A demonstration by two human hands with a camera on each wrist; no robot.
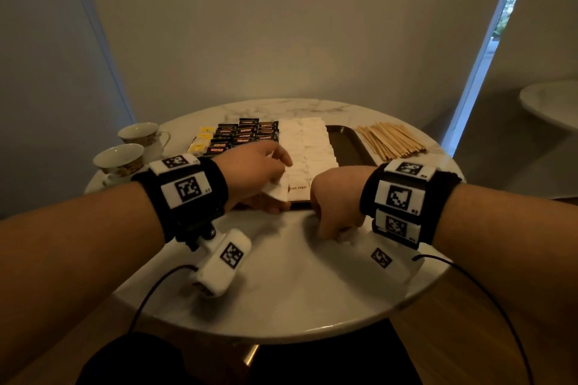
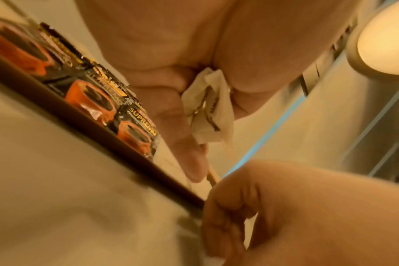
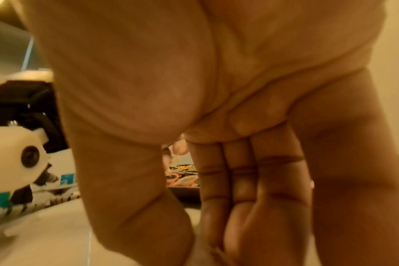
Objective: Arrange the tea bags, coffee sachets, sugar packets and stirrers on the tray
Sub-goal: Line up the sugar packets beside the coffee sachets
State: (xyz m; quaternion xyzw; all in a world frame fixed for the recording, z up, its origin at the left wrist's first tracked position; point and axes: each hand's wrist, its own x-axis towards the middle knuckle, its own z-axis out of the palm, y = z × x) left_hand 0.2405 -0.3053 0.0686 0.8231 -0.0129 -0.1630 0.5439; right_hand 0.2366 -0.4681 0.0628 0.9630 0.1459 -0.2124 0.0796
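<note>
A dark tray (image 1: 347,144) on the round marble table (image 1: 281,284) holds yellow tea bags (image 1: 201,141), black coffee sachets (image 1: 244,134) and rows of white sugar packets (image 1: 309,147). My left hand (image 1: 278,178) hovers over the tray's front edge and pinches a few sugar packets (image 2: 207,111) between thumb and fingers. My right hand (image 1: 334,234) points down at the table just in front of the tray. Its thumb and fingertips (image 3: 205,252) close on a pale packet lying there. Wooden stirrers (image 1: 391,139) lie in a heap on the table right of the tray.
Two patterned teacups (image 1: 144,134) (image 1: 120,159) stand at the table's left edge. The tray's right end is bare. Cables hang from both wrist cameras over the near table edge. Another white table (image 1: 550,100) stands far right.
</note>
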